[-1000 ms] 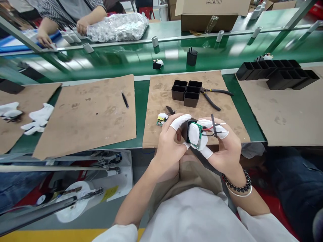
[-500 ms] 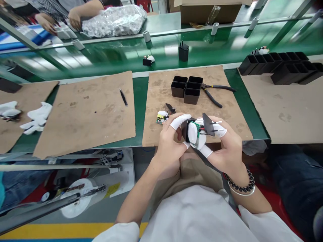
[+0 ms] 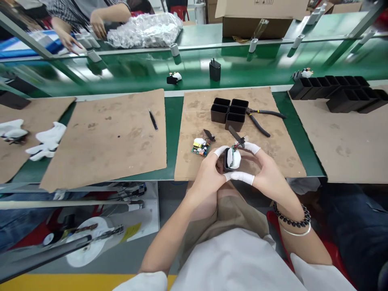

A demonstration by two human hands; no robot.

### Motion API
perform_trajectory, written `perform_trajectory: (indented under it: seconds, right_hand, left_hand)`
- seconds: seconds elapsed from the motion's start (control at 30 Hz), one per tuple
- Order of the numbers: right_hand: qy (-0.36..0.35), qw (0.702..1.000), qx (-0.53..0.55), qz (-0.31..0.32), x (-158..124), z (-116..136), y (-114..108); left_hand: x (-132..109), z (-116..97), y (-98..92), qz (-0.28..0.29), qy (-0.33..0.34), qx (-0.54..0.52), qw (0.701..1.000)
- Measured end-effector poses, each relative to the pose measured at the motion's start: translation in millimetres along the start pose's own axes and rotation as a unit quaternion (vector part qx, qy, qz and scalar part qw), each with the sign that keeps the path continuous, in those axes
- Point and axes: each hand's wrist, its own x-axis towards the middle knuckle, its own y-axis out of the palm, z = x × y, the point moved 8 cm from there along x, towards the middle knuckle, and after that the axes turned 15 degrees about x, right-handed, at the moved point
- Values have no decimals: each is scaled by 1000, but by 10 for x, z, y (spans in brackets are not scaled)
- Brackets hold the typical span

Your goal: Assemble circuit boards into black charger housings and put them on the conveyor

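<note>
My left hand [image 3: 209, 174] and my right hand [image 3: 263, 171] meet at the near edge of a brown cardboard mat [image 3: 194, 121], both closed round a small black charger case [image 3: 228, 161] with a white-and-green circuit board pushed into it. White finger cots cover my fingertips. A black flat piece [image 3: 237, 136] on red and black wires sticks up from the board by my right forefinger. Just left of my hands lies a loose circuit board [image 3: 200, 146] with a small black part [image 3: 209, 135] beside it.
Several empty black cases [image 3: 229, 111] and pliers [image 3: 261, 119] lie farther back on the mat. More black cases [image 3: 336, 91] stand at the right. Tweezers [image 3: 153, 120] rest on the middle mat, white gloves [image 3: 45, 141] at the left. Another person's hands [image 3: 98, 28] work across the conveyor by a plastic bag [image 3: 145, 29].
My hands have dropped closer to the mat and drawn together. The circuit board now sits deeper in the black case, and the black piece on the wires has tipped up and away.
</note>
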Motion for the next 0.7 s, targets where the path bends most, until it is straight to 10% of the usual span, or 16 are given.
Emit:
perform_trajectory:
  seconds: [0.2,0.33,0.43,0.7]
  right_hand:
    - [15,999,37,-18,-42,-313,52]
    - [18,999,2,-32,-35,-466,61]
    - [6,999,-15,-39,-37,-478,80]
    - [-26,993,-22,-109,-106,-394,-152]
  left_hand:
    - [374,7,-627,77,41,43,995]
    - [1497,423,-1810,-160,-82,215,960]
    - [2247,721,-2324,-240,-131,250,929]
    - [2803,1086,-2311,-241,-126,266,925]
